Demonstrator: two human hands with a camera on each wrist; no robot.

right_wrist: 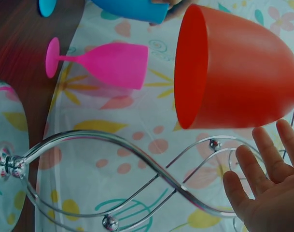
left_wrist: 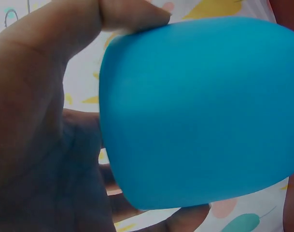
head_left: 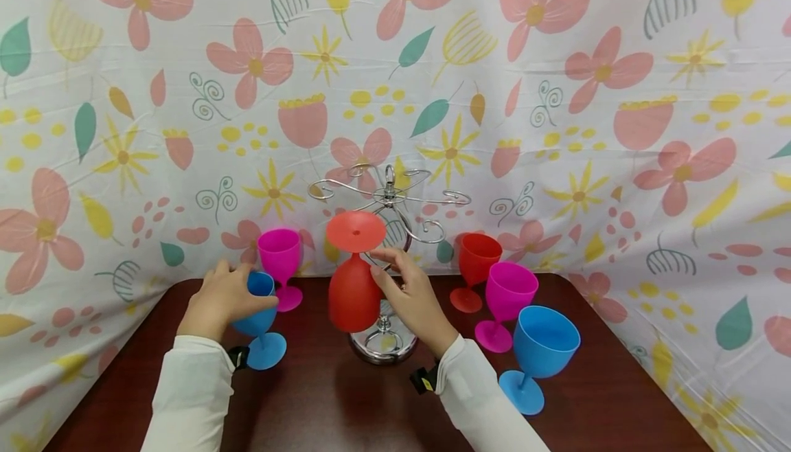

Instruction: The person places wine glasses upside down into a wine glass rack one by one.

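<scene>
My left hand (head_left: pixel 224 295) grips a blue goblet (left_wrist: pixel 200 116) around the bowl near its rim, thumb on one side and fingers on the other. This goblet stands upright, slightly tilted, its foot close over the table. A red goblet (head_left: pixel 355 294) hangs upside down at the silver wire rack (head_left: pixel 389 196), foot up and bowl down. Beside its stem and bowl is my right hand (head_left: pixel 415 297), fingers extended in the right wrist view and the thumb tip right at the bowl. The rack's hook at the stem is mostly hidden.
A pink goblet (head_left: pixel 279 256) stands behind the left hand. On the right side of the dark wooden table (head_left: pixel 309 404) are a red goblet (head_left: pixel 478 260), a pink goblet (head_left: pixel 511 288) and a blue goblet (head_left: pixel 544 345), all upright. A floral curtain (head_left: pixel 395 108) hangs behind.
</scene>
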